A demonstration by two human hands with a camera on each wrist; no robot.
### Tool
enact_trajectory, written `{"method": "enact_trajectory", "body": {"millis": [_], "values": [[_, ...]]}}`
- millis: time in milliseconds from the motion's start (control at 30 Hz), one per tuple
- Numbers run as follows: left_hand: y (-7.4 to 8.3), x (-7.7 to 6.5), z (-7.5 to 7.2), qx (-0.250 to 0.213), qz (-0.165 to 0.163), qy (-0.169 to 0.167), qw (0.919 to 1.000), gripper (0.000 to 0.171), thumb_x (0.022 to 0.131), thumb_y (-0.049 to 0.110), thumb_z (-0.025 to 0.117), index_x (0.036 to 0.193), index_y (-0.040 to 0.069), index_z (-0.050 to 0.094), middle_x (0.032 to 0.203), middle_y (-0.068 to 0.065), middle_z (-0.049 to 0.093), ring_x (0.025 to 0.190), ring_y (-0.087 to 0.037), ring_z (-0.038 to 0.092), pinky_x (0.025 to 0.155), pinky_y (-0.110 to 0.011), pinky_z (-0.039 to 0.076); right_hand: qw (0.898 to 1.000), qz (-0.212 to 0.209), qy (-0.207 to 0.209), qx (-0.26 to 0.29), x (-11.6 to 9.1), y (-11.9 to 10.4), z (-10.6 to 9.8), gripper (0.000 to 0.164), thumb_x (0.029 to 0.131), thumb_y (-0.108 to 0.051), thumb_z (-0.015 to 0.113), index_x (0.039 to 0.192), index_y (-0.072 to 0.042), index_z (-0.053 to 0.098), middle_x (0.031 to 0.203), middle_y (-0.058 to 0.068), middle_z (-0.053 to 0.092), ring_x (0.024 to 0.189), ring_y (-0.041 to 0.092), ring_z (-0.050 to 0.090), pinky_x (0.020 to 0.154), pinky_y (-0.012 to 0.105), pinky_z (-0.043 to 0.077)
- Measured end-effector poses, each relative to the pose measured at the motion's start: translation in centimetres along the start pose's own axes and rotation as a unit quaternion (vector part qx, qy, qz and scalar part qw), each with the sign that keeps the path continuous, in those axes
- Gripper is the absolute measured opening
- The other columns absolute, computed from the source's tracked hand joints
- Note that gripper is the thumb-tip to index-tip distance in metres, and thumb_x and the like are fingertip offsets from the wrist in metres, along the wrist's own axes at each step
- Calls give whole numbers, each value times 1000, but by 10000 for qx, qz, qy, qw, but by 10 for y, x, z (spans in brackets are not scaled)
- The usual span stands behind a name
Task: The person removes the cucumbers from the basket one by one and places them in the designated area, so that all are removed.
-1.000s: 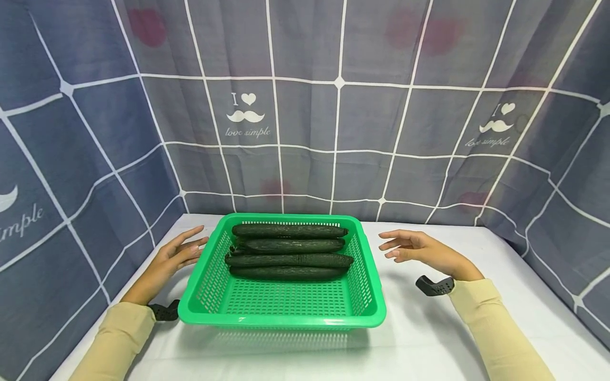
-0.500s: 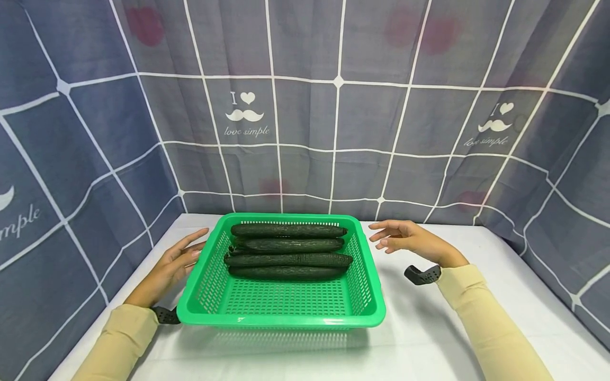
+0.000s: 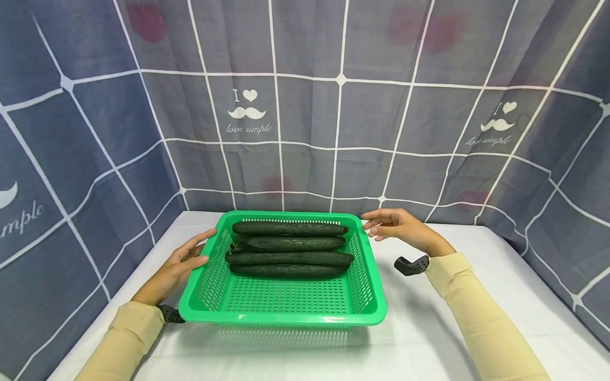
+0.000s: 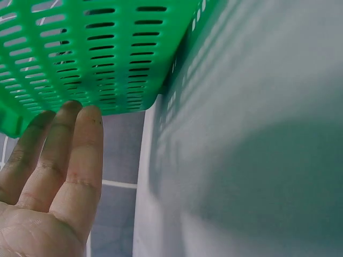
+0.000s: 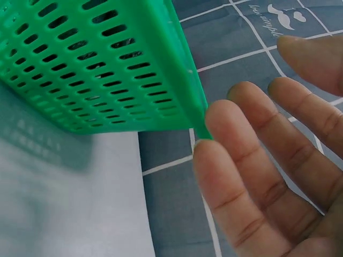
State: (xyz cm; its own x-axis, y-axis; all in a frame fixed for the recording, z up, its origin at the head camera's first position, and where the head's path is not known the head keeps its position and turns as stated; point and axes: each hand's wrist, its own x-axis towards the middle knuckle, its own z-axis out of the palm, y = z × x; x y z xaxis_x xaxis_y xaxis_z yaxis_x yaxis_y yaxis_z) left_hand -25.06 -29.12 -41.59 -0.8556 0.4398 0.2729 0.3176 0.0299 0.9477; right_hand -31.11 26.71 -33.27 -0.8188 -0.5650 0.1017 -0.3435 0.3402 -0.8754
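Observation:
A green perforated plastic basket [image 3: 281,318] stands on the table with several long dark-green cucumbers [image 3: 290,258] lying side by side in its far half. My left hand [image 3: 176,267] is at the basket's left rim, its thumb near the top edge. In the left wrist view, its fingers [image 4: 77,155] extend beneath the slotted basket wall [image 4: 120,64]. My right hand [image 3: 402,228] is by the far right corner, fingertips close to the rim. In the right wrist view, its relaxed fingers [image 5: 236,134] are at the rim's edge; whether they touch is unclear.
White cloth [image 3: 429,338] covers the table around the basket. A grey-blue checked curtain [image 3: 305,116] hangs close behind and along both sides. Black wrist devices [image 3: 411,265] sit below both palms.
My right hand has moved left and slightly away from me, up to the basket's rim. The left hand has shifted right, closer against the left rim. Basket and cucumbers stay put.

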Motion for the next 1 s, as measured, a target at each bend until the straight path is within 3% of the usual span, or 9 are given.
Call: {"method": "enact_trajectory", "body": {"millis": [67, 133, 200, 267, 333, 500, 900, 1000], "values": [[2, 0, 2, 153, -148, 72, 9997, 65, 110, 6, 51, 172, 18, 33, 170, 0, 32, 147, -3, 39, 117, -36, 40, 10000, -6, 26, 22, 4, -3, 0, 50, 104, -3, 65, 150, 14, 54, 132, 29, 69, 112, 18, 73, 93, 35, 61], [4, -1, 3, 243, -230, 120, 9994, 66, 110, 7, 53, 172, 19, 33, 177, -10, 19, 158, -18, 26, 125, -56, 27, 10000, -48, 30, 69, 7, -5, 1, 50, 103, -2, 65, 148, 15, 54, 133, 30, 69, 111, 16, 73, 94, 36, 61], [5, -1, 4, 248, -258, 140, 9993, 67, 109, 6, 54, 172, 18, 34, 180, -17, 7, 163, -35, 10, 121, -76, 13, 9999, -68, 19, 110, 10, -8, 2, 50, 103, -2, 66, 148, 16, 54, 134, 31, 68, 110, 17, 74, 95, 36, 60], [5, 0, 4, 213, -280, 154, 9993, 68, 108, 6, 55, 172, 17, 34, 179, -22, 0, 162, -49, -2, 115, -86, 2, 9999, -64, 22, 132, 13, -12, 3, 50, 102, -2, 67, 147, 15, 55, 136, 32, 67, 109, 19, 75, 96, 36, 60], [5, 0, 5, 222, -310, 162, 9991, 69, 107, 5, 56, 172, 17, 34, 179, -23, -1, 160, -54, -7, 113, -88, 0, 9998, -55, 31, 167, 16, -15, 3, 50, 101, -1, 67, 147, 14, 56, 138, 33, 65, 110, 21, 76, 97, 36, 60], [5, 0, 6, 271, -373, 198, 9987, 69, 107, 7, 56, 171, 18, 34, 179, -22, -1, 159, -54, -3, 113, -87, 1, 9997, -68, 62, 221, 27, -20, 4, 48, 102, 0, 67, 147, 13, 57, 142, 38, 60, 113, 25, 75, 97, 39, 60], [0, 2, 4, 389, -361, 195, 9984, 68, 107, 9, 54, 171, 18, 33, 179, -24, -4, 158, -58, -10, 111, -89, -2, 9995, 35, 201, 238, 51, -22, 16, 49, 101, -2, 71, 147, 8, 61, 141, 32, 64, 123, 37, 69, 100, 40, 59], [-1, 2, 4, 391, -354, 189, 9984, 68, 107, 9, 54, 171, 18, 33, 178, -26, -6, 158, -59, -12, 110, -89, -4, 9996, 39, 199, 193, 56, -22, 21, 47, 101, -2, 71, 146, 8, 62, 143, 31, 63, 124, 34, 68, 103, 39, 57]]}}
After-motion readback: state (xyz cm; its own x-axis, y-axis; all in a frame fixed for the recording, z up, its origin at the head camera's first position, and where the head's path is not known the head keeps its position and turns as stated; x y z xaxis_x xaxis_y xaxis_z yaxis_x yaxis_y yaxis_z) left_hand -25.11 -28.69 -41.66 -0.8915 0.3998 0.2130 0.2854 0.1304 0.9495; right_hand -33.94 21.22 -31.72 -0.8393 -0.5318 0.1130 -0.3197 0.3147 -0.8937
